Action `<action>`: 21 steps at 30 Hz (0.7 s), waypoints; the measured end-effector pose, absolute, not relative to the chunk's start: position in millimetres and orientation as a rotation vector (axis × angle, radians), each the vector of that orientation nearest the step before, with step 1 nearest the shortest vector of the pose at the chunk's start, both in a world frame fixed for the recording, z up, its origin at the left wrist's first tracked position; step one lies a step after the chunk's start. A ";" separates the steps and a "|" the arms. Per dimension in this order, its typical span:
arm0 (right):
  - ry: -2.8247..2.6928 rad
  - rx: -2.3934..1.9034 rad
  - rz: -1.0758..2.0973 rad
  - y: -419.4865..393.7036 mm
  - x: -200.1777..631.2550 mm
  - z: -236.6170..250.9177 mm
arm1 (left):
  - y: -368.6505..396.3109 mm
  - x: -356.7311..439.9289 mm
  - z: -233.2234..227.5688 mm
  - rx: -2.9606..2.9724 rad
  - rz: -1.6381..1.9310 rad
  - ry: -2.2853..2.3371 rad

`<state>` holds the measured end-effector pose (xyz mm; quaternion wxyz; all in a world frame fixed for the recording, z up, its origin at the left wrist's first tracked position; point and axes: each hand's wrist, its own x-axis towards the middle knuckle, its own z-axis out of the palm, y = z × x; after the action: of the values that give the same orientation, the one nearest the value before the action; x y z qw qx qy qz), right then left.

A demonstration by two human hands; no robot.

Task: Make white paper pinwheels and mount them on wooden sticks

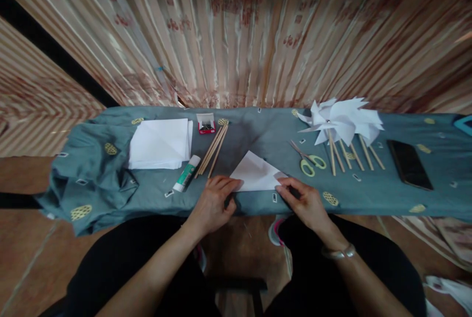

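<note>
A white sheet of paper (256,172), folded into a triangle, lies near the front edge of the cloth-covered table with its point facing away from me. At its left corner, the fingers of my left hand (214,203) are closed on the paper, the thumb bent below them. My right hand (306,201) pinches the right corner between thumb and fingers. Just beyond my left hand lie several thin wooden sticks (212,152) and a green-and-white glue stick (187,173). Scissors (309,161) with light green handles rest beyond my right hand, blades apart.
A stack of white paper (159,144) lies at the left, near a small open red box (206,124) of dark pins or tacks. White paper pinwheels (341,119) on sticks lie at the right, beside a black phone (409,164). A corrugated wall (239,37) stands behind the table.
</note>
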<state>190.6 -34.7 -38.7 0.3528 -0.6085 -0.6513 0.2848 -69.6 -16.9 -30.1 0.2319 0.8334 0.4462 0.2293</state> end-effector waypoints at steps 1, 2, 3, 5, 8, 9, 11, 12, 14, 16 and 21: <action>-1.671 -1.593 0.718 -30.2 189.3 -39.1 | -16.5 -69.0 -29.5 2.261 0.645 1.242; -1.660 -1.609 0.703 -25.2 187.8 -39.6 | -15.9 -68.6 -29.4 2.231 0.659 1.257; -1.654 -1.620 0.691 -19.7 186.1 -40.1 | -15.2 -68.4 -29.8 2.205 0.672 1.271; -1.662 -1.630 0.660 -8.7 182.3 -41.0 | -13.4 -68.1 -31.8 2.170 0.690 1.299; -1.708 -1.614 0.578 6.0 176.2 -41.2 | -10.4 -67.9 -36.5 2.164 0.706 1.342; -1.729 -1.607 0.551 10.1 174.2 -41.0 | -9.5 -67.9 -38.0 2.167 0.709 1.355; -1.771 -1.616 0.511 16.7 170.6 -40.9 | -7.9 -68.1 -40.6 2.168 0.715 1.378; -1.787 -1.629 0.500 19.4 169.0 -41.2 | -7.3 -68.2 -41.6 2.166 0.717 1.387; -1.803 -1.659 0.487 23.4 166.2 -42.2 | -6.4 -68.8 -42.9 2.159 0.718 1.398; -1.799 -1.680 0.474 26.0 164.1 -43.9 | -5.8 -69.3 -43.8 2.155 0.711 1.395; -1.759 -1.712 0.438 28.6 161.3 -48.7 | -4.7 -69.4 -44.2 2.140 0.719 1.391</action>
<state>161.3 28.6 -48.7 0.3185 -0.6508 -0.6688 0.1664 -69.4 -4.7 -44.2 0.2425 0.7829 0.5090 0.2631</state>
